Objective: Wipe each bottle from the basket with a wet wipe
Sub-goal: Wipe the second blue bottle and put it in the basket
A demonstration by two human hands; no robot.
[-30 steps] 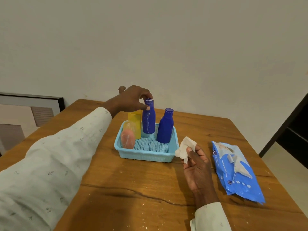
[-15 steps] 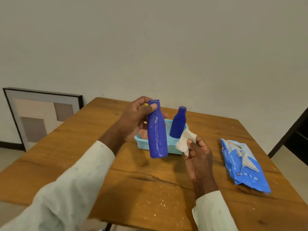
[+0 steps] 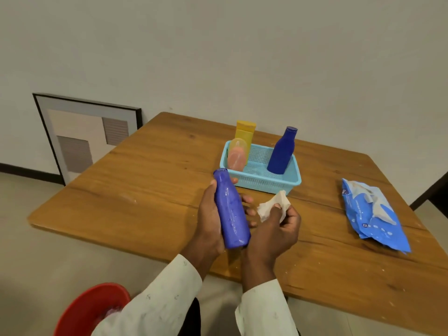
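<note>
left hand (image 3: 211,219) grips a tall blue plastic bottle (image 3: 232,210), tilted, above the wooden worktop (image 3: 150,180) near its front edge. right hand (image 3: 274,229) pinches a crumpled white wet wipe (image 3: 274,206) just beside the bottle (contact unclear). light blue mesh plastic basket (image 3: 264,181) holds a dark blue bottle (image 3: 282,151), a yellow bottle (image 3: 244,133) and a peach translucent bottle (image 3: 237,155). blue wipes pack (image 3: 373,214) lies well right. a red tub (image 3: 92,309) sits on the floor.
</note>
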